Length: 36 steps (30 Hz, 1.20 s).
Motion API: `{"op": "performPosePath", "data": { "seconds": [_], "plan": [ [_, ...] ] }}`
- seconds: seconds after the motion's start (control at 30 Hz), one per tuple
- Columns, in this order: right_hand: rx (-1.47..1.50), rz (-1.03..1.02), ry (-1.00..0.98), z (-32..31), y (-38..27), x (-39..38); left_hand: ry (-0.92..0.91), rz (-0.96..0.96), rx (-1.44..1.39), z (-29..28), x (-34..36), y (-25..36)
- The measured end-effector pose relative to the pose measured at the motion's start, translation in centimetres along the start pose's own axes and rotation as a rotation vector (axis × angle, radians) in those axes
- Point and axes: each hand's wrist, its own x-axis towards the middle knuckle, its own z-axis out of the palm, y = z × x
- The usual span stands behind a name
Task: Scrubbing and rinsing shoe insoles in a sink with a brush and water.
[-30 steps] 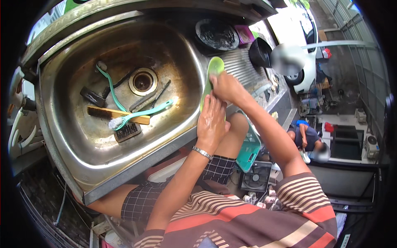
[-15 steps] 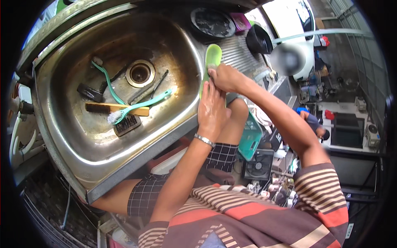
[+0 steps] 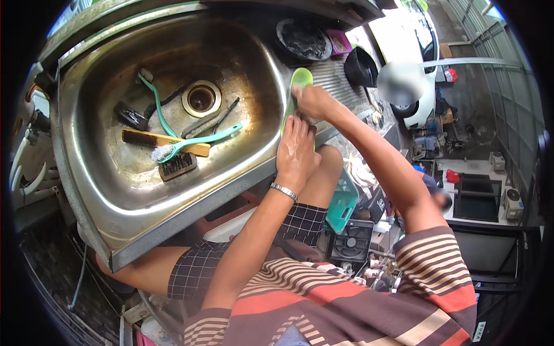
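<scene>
A lime-green, sole-shaped slipper point(image 3: 302, 76) lies along the right rim of the metal sink point(image 3: 277, 75). My left hand point(image 3: 296, 150), wet and with a metal watch band at the wrist, grips its near end, fingers along the top and thumb at the side. Over its middle, my right hand point(image 3: 316, 102) is closed, knuckles up; whatever sits in its fingers is hidden. Inside the sink are a teal brush with white bristles point(image 3: 202, 140), a second teal brush point(image 3: 157, 106), a wooden-handled brush point(image 3: 190, 147), a dark block brush point(image 3: 178, 167) and a black brush point(image 3: 131, 116).
Beyond the slipper, the ribbed drainboard point(image 3: 340, 78) carries a black basin point(image 3: 303, 39) with suds, a pink container point(image 3: 339, 41) and a black pail point(image 3: 361, 66). A green basket point(image 3: 343, 199) stands beside my knee. Another person point(image 3: 430, 187) is farther off at the right.
My right hand has shifted slightly along the slipper toward its far end. The left hand keeps its grip. The whole view has tilted a little; the brushes lie as before.
</scene>
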Motion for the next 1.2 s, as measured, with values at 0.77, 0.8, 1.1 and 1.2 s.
{"op": "performPosePath", "data": {
  "seconds": [0.77,0.8,1.1,1.2],
  "plan": [
    [0.157,0.167,0.268,4.2,3.6,2.0,-0.043,0.015,-0.019,-1.0,0.6,0.8],
    [0.129,0.141,0.239,4.3,3.3,2.6,-0.057,0.005,-0.031,-0.8,0.5,0.2],
    [0.035,0.049,0.265,3.3,3.2,2.6,-0.056,0.002,0.052,-0.9,0.7,0.7],
    [0.021,0.133,0.290,4.4,6.7,5.1,0.033,0.042,-0.008,0.5,0.3,0.5]
  ]
}}
